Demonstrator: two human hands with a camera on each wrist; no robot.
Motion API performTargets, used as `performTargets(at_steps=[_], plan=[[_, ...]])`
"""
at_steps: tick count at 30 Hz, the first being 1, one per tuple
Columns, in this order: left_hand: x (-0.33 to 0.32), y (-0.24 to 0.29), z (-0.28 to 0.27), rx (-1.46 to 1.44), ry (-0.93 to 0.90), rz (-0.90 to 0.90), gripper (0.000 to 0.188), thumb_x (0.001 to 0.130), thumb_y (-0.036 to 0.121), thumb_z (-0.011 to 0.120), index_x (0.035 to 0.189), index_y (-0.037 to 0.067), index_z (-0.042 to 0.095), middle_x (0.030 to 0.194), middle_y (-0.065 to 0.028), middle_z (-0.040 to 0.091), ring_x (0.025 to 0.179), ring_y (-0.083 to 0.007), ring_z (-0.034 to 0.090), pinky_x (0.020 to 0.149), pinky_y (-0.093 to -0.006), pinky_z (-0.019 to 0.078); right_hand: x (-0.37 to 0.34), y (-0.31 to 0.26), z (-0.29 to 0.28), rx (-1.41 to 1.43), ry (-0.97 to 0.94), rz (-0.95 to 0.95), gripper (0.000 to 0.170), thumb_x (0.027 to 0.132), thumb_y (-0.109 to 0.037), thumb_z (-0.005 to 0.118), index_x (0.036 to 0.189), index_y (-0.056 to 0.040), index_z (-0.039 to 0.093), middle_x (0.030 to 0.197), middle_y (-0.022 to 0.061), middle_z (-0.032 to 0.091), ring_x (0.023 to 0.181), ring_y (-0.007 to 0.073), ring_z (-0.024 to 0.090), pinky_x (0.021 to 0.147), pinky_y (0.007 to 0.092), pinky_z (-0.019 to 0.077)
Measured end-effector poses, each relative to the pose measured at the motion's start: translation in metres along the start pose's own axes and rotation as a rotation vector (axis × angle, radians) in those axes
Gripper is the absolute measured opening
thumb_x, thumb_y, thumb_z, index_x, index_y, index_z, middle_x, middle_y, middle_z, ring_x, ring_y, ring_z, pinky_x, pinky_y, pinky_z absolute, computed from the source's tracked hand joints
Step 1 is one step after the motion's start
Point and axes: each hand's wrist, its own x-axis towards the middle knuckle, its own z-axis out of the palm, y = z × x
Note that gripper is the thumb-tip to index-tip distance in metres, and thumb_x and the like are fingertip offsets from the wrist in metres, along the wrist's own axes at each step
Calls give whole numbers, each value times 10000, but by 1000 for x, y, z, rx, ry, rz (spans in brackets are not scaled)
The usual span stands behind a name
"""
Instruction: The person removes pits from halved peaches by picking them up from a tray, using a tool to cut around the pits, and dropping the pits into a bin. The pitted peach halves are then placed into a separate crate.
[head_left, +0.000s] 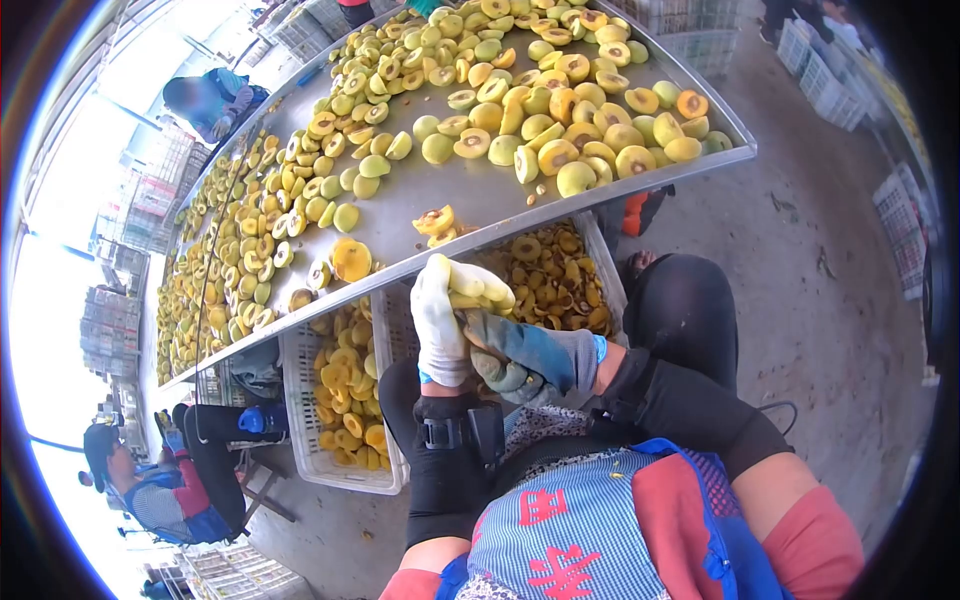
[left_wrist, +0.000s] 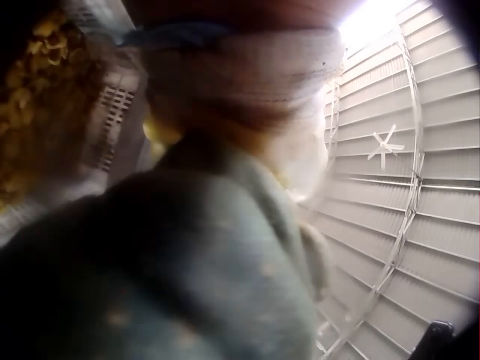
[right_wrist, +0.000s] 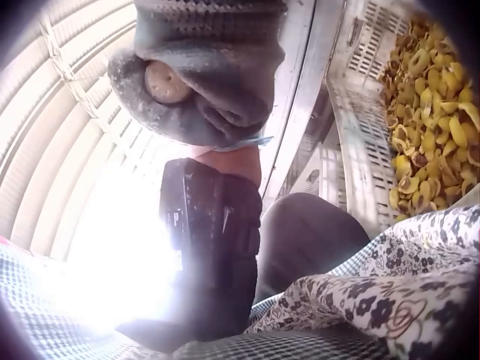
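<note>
Both gloved hands meet just off the near edge of a metal table [head_left: 400,215] heaped with halved yellow peaches [head_left: 575,120]. My left hand [head_left: 450,310], in a white glove with yellowed fingers, curls its fingers inward. A yellow piece of fruit [left_wrist: 156,133] shows blurred at its edge in the left wrist view; most of it is hidden. My right hand [head_left: 520,355], in a blue-grey glove, presses up against the left and is curled into a fist. It grips a tool, of which only the round tan end of a handle [right_wrist: 168,82] shows.
Below the table edge stand a white crate [head_left: 390,460] of yellow peach pieces and another crate [head_left: 600,260] of browner pieces. A few cut pieces [head_left: 436,222] lie at the table's rim. Other people [head_left: 150,490] sit to the left. Stacked crates [head_left: 110,330] stand further off.
</note>
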Motion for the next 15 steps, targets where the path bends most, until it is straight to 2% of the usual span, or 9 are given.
performTargets(at_steps=[2, 5, 8, 9, 10, 11, 12, 14, 15], plan=[[7, -2, 1, -47, 25, 33, 414, 1047, 383, 425, 754, 92, 456, 680, -116, 565, 584, -266, 567, 523, -370, 492, 2, 3, 13, 31, 77, -54, 606, 915, -765, 444, 741, -190, 517, 529, -85, 357, 385, 44, 295, 354, 230, 253], [34, -11, -41, -531, 125, -87, 279, 993, 330, 484, 793, 149, 556, 725, -52, 606, 620, -210, 582, 538, -356, 501, -2, 2, 14, -205, 184, 21, 618, 916, -773, 425, 750, -185, 515, 545, -82, 390, 392, 42, 304, 358, 211, 242], [39, 20, -96, -602, 155, 132, 180, 950, 280, 554, 858, 135, 608, 879, -33, 681, 789, -195, 643, 708, -387, 565, 0, 2, 22, -50, 294, -145, 621, 922, -774, 401, 760, -184, 504, 541, -77, 394, 382, 46, 290, 339, 207, 242], [28, 28, -107, 165, 200, 424, 134, 936, 182, 589, 998, 67, 618, 966, -62, 673, 846, -189, 647, 758, -342, 555, 0, 6, 9, 94, 201, -118, 601, 945, -745, 387, 772, -181, 498, 540, -77, 383, 386, 48, 295, 327, 209, 247], [17, 37, -117, 903, 497, 673, 233, 922, 85, 624, 1138, -1, 627, 1053, -90, 666, 904, -184, 651, 808, -297, 545, 0, 3, 4, 152, 218, -104, 597, 947, -742, 387, 775, -180, 491, 538, -78, 375, 387, 48, 294, 327, 210, 247], [24, 43, -132, 243, 715, 470, 293, 898, 65, 650, 1178, -13, 619, 1087, -105, 655, 927, -170, 653, 810, -290, 547, 0, -1, 1, 209, 234, -96, 593, 949, -738, 387, 778, -179, 483, 537, -79, 366, 389, 48, 293, 327, 210, 247], [23, 53, -133, 461, 854, 440, 300, 896, 77, 662, 1175, -28, 623, 1116, -137, 649, 961, -181, 657, 807, -282, 549, 1, -5, 0, 272, 250, -92, 590, 952, -735, 387, 782, -177, 476, 536, -80, 357, 390, 48, 291, 326, 210, 246], [35, 59, -129, 1072, 1082, 636, 327, 908, 80, 641, 1208, -44, 614, 1130, -159, 654, 992, -210, 654, 857, -316, 543, -2, -12, 5, 181, 302, -148, 594, 935, -755, 397, 795, -181, 458, 558, -78, 350, 408, 47, 293, 350, 214, 258], [47, 55, -126, 1289, 933, 810, 346, 915, 88, 638, 1227, -57, 607, 1159, -183, 650, 1001, -232, 654, 922, -347, 522, -2, -16, 5, 187, 334, -171, 596, 929, -761, 402, 800, -183, 458, 566, -77, 354, 415, 49, 293, 359, 216, 259]])
